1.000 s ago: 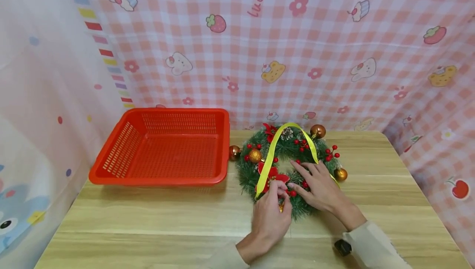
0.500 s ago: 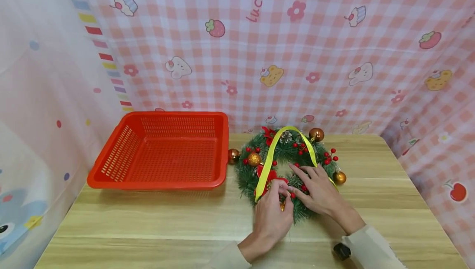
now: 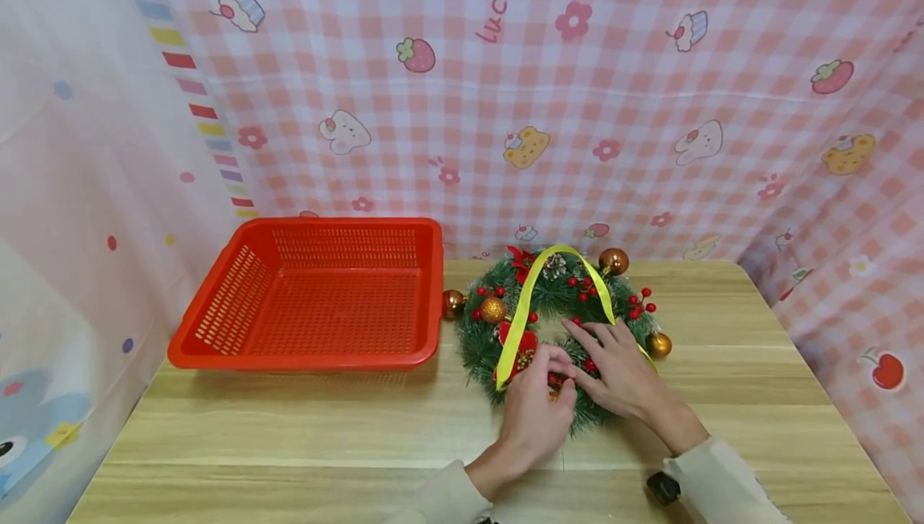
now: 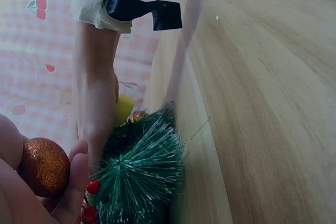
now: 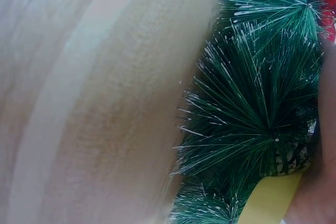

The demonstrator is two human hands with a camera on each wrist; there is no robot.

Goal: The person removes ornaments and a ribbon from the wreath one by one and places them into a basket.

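A green Christmas wreath with red flowers, berries and several gold baubles lies flat on the table. My left hand is at its near edge, thumb and fingers curled around a glittery bauble; the fingertips partly hide a red flower. Spread over the wreath's right side, my right hand rests with its fingers fairly straight, index toward the centre hole. A yellow ribbon arches over the wreath, and part of it passes under the right hand. In the right wrist view, green needles fill the side beside that hand.
A red plastic basket stands left of the wreath, its inside bare. A copper bauble sits between them. The wooden table runs back to a pink checked curtain.
My left hand has shifted slightly right and inward over the wreath, the bauble moving a little with it. The right hand stays in place. The head view has tilted slightly.
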